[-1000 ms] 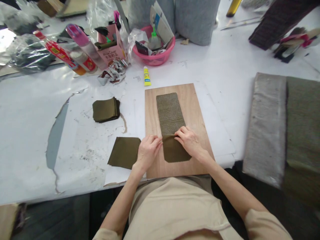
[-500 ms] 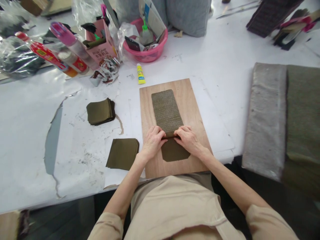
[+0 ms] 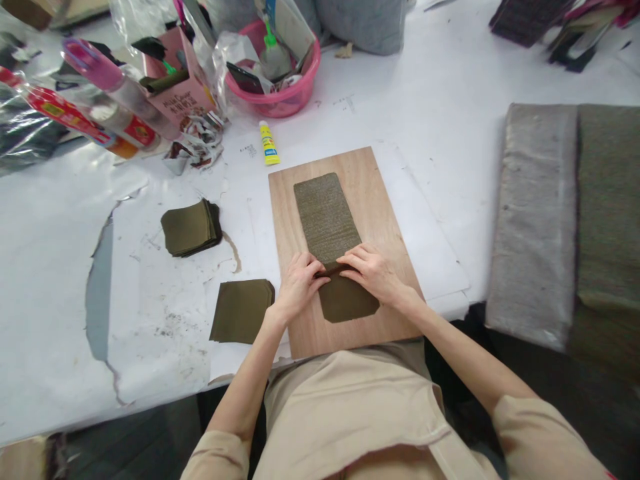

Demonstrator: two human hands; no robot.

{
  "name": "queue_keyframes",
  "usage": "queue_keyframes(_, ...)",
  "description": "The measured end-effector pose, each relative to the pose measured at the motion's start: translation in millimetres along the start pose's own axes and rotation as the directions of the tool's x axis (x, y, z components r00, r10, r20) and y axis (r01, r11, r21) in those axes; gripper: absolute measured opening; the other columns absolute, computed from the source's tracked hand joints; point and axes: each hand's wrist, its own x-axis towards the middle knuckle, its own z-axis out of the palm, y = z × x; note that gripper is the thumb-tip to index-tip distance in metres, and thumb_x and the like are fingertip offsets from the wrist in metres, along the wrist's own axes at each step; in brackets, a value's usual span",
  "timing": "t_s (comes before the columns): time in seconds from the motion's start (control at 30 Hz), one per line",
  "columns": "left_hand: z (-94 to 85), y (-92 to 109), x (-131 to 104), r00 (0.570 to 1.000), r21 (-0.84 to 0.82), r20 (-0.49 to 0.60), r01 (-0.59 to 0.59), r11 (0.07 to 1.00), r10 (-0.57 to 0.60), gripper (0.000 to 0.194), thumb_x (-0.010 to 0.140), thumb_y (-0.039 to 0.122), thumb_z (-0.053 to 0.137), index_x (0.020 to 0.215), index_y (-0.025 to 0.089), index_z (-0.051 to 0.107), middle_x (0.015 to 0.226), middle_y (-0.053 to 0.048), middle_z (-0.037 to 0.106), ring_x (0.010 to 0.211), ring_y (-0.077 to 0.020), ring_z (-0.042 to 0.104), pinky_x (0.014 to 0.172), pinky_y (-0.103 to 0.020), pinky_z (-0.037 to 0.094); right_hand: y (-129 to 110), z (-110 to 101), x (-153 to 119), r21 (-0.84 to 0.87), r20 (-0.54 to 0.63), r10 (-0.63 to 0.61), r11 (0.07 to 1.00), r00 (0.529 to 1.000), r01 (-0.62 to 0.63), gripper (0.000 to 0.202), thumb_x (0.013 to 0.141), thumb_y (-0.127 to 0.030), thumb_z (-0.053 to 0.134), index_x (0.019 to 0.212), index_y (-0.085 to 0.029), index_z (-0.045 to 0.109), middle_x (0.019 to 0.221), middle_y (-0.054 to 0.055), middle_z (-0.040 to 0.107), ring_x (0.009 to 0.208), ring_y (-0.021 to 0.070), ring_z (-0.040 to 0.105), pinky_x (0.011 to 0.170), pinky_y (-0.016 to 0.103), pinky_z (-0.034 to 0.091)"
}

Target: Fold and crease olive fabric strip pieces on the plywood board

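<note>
On a wooden board [image 3: 395, 260] lies a dark olive piece of fabric or leather: a textured panel [image 3: 327, 217] above and a smooth, cut-cornered piece [image 3: 347, 299] below. They meet at a raised ridge. My left hand [image 3: 303, 280] pinches the left end of that ridge between thumb and fingers. At its right part, my right hand [image 3: 373, 272] pinches the same edge, palm down. Left of the board lie a stack of smooth olive pieces [image 3: 241, 311] and, farther off, a second stack [image 3: 187, 228].
A yellow glue tube [image 3: 269, 143] lies beyond the board. Behind it stand a pink basket [image 3: 287, 100] of supplies, a pink box [image 3: 183, 83] and several bottles [image 3: 125, 87]. Folded grey and olive cloth [image 3: 535, 220] hangs over the table edge at right.
The view has shifted slightly. My right hand has moved a little inward along the ridge, its fingers stretched more over the edge; my left hand keeps its pinch.
</note>
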Motion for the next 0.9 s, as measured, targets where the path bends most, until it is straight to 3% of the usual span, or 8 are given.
queue_keyframes(0.13,1.7,-3,-2,0.999,-0.048,-0.043,0.019,0.999,-0.021,0.010,0.087,0.027,0.066,0.092,0.020,0.063,0.091,-0.004,0.056,0.093,-0.0220,0.052,0.081,-0.036,0.046,-4,16,3,-0.020,-0.013,0.003,1.000,1.000,-0.003,0.018,0.097,-0.027,0.051,0.101,-0.022,0.068,0.092,0.005,0.066,0.095,0.0205,0.054,0.086,0.036,0.044)
queue_keyframes(0.4,10.9,-8,-10,0.983,-0.141,-0.181,0.004,0.990,-0.030,0.016,0.096,0.026,0.052,0.097,0.020,0.066,0.091,-0.005,0.061,0.090,-0.0186,0.057,0.081,-0.033,0.049,-1,17,-4,-0.043,-0.045,0.029,0.999,0.999,-0.031,0.024,0.098,-0.025,0.048,0.110,-0.024,0.069,0.094,0.006,0.064,0.095,0.0199,0.053,0.087,0.035,0.045)
queue_keyframes(0.9,13.8,-16,-19,0.979,0.114,-0.138,-0.133,0.984,0.148,0.024,0.098,0.016,0.044,0.109,0.018,0.065,0.098,-0.009,0.063,0.093,-0.0194,0.057,0.079,-0.033,0.051,1,17,-5,-0.124,0.001,-0.009,0.992,1.000,0.009,0.027,0.098,-0.022,0.048,0.113,-0.029,0.069,0.098,0.005,0.061,0.096,0.0193,0.051,0.084,0.033,0.043)
